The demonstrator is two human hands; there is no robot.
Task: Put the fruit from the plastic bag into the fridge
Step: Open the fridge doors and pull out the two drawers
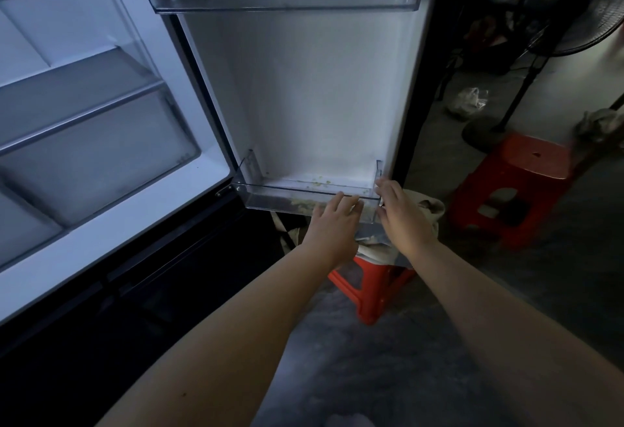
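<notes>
My left grip (334, 215) is lying across the front rim of the low door bin (270, 195), fingers fairly straight and holding nothing. My right grip (401, 214) is reaching to the bin's right corner, fingers above and thumb below. I cannot tell whether it is pinching the wall or only touching it.

No fruit is showing anywhere. A pale plastic bag (467, 102) is lying on the floor well apart, back right by the fan stand, and I cannot see what it is holding.

The first risk I am seeing is the bin. If I am pressing or tugging unevenly at one corner, it may be coming off its mounts and dropping onto the cloth-covered stool (371, 291) just below.

Greenish specks (319, 185) are sitting on the bin floor, so fruit placed there may be picking up dirt.

With both grips here and the bag behind, turning for it is risking a knock against the stool or the fridge (209, 143) door.
</notes>
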